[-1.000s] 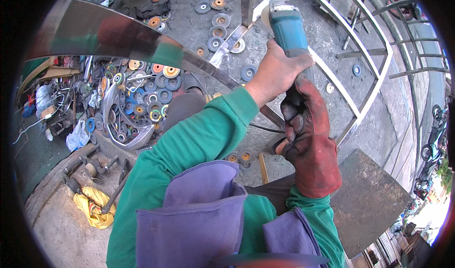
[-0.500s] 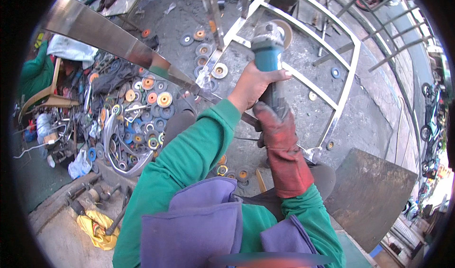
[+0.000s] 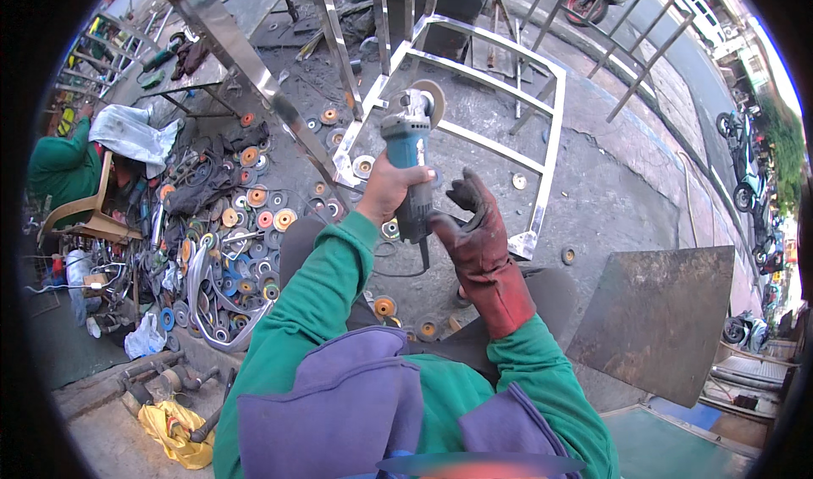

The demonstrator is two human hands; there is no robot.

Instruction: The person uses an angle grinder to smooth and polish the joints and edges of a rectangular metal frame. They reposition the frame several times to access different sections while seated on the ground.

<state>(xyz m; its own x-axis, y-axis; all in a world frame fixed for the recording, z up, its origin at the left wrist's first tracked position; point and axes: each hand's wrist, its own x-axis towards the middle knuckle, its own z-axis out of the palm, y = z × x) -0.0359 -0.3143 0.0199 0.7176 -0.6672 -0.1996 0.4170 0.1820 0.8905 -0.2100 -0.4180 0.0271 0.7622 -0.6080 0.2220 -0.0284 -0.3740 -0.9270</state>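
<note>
My bare left hand (image 3: 388,188) is wrapped around the body of a teal angle grinder (image 3: 407,144), which points away from me. Its disc (image 3: 434,98) hangs over a shiny stainless-steel tube frame (image 3: 552,132) lying on the concrete. My right hand (image 3: 474,225), in a red-brown leather glove, sits just right of the grinder's rear end. Its fingers are spread and do not close around the tool. The grinder's cable drops below my left hand. Green sleeves and a purple apron fill the lower part of the view.
Several coloured grinding discs (image 3: 241,221) are scattered over the floor at left, among curved metal parts. A seated person in green (image 3: 59,166) is at the far left. A rusty steel plate (image 3: 660,318) lies at right, a yellow cloth (image 3: 174,432) and pipes at lower left, motorbikes (image 3: 747,187) at right.
My gloved right hand gripped the grinder's rear before; now its fingers have come open beside it. My left hand still holds the grinder, which sits lower and more central in view.
</note>
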